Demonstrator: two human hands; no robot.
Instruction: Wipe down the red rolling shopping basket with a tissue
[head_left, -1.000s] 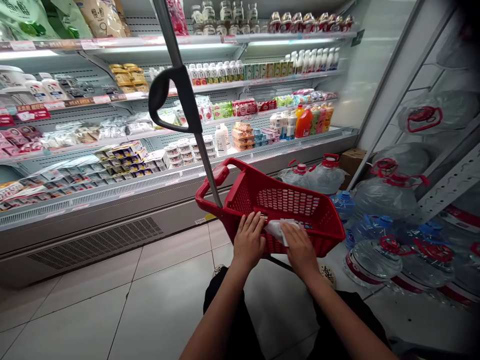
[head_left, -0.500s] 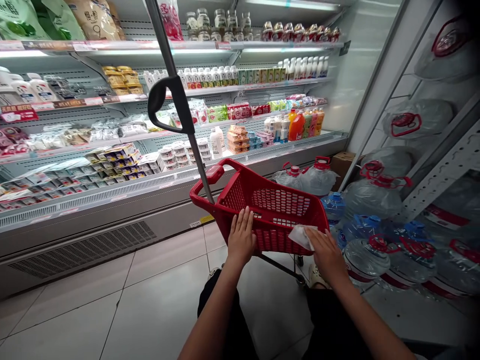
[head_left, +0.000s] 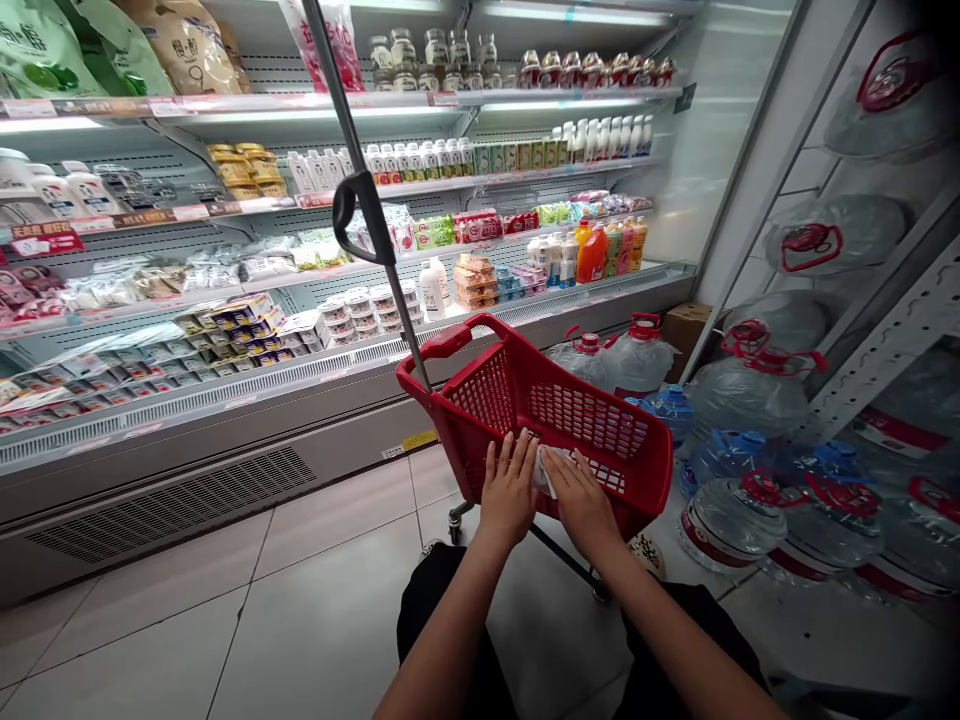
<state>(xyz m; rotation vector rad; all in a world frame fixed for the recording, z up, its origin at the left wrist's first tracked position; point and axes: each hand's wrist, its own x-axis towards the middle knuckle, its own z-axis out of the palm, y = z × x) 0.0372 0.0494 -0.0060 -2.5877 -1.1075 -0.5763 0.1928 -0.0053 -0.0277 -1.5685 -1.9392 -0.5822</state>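
Observation:
A red plastic shopping cart [head_left: 495,385] stands in front of me, tilted slightly, with a grey pole and a black grip [head_left: 365,218] rising from its left end. My left hand [head_left: 510,490] lies with fingers spread on the near side wall of its basket. Right beside it, my right hand [head_left: 581,495] presses a crumpled white cloth or tissue [head_left: 545,470] against that same wall. The fingers of the right hand lie over the cloth and partly hide it. The basket's slotted floor shows beyond the hands.
A refrigerated display case [head_left: 225,420] with dairy cups, bottles and pouches runs along the back. Large water bottles [head_left: 731,520] with red handles crowd the right side, near a perforated white shelf upright [head_left: 885,350]. Pale floor tiles [head_left: 322,620] lie at the left.
My right hand has slid left along the basket wall with the cloth, coming close to my left hand. The cart has shifted and turned slightly right, and its pole with it.

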